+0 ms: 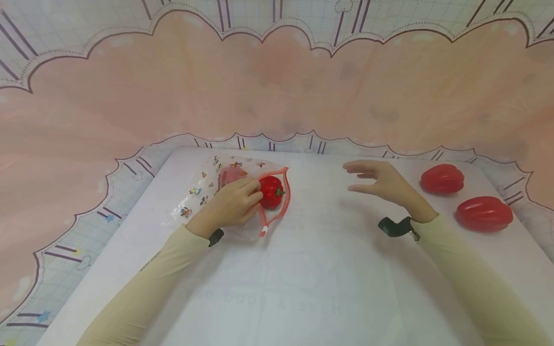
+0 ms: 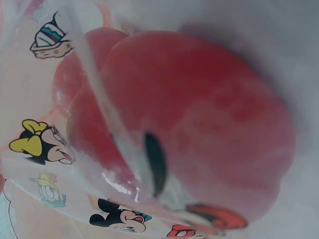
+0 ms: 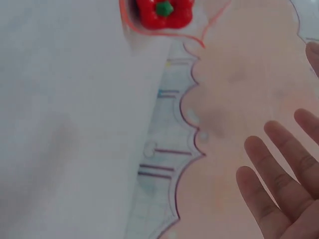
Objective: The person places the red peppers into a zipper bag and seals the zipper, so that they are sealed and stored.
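Observation:
A clear zip bag (image 1: 207,185) with orange-red edging and cartoon prints lies left of the middle of the table. Inside its mouth sits a red bell pepper (image 1: 271,192), its green stem facing right. My left hand (image 1: 233,202) has its fingers curled at the near side of the mouth and grips the bag there; the fingertips are partly hidden. Through the printed plastic, the left wrist view shows a large red pepper (image 2: 189,114) close up. My right hand (image 1: 381,180) hovers right of the bag, fingers extended and thumb apart, holding nothing; its spread fingers (image 3: 274,184) show in the right wrist view.
Two more red peppers, one farther back (image 1: 442,179) and one nearer (image 1: 484,214), lie on the right side of the white table (image 1: 303,269). A peach patterned cloth (image 1: 277,91) hangs behind the table and runs along its sides.

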Action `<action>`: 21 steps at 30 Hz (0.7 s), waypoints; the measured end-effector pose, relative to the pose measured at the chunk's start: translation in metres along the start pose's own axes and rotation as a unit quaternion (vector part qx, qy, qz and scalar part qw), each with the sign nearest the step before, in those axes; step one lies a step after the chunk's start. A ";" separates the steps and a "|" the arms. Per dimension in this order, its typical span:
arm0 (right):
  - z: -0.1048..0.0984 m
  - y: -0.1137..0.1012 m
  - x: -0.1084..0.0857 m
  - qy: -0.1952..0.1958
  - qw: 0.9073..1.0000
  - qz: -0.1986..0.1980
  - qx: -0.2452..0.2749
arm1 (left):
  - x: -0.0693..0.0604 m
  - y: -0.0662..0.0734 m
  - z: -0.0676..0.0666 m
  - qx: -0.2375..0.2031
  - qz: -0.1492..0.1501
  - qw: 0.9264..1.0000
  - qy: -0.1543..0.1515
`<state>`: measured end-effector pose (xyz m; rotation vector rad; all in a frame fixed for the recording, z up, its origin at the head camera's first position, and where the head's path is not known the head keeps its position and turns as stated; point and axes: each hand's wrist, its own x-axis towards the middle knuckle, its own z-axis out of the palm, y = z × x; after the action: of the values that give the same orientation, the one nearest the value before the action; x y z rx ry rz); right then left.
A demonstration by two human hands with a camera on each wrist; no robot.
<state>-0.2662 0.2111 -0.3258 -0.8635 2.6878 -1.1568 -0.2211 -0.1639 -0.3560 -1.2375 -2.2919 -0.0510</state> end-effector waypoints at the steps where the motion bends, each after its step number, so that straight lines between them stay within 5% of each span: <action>1: -0.005 0.001 -0.003 0.000 1.000 0.002 -0.008 | 0.000 0.000 0.000 0.000 0.000 1.000 0.000; 21: -0.076 0.045 -0.059 0.074 0.987 0.114 -0.086 | 0.002 0.003 -0.005 0.053 0.002 0.999 0.003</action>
<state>-0.2603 0.3161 -0.3113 -0.4854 2.9463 -0.9861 -0.2176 -0.1616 -0.3514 -1.1874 -2.2555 0.0668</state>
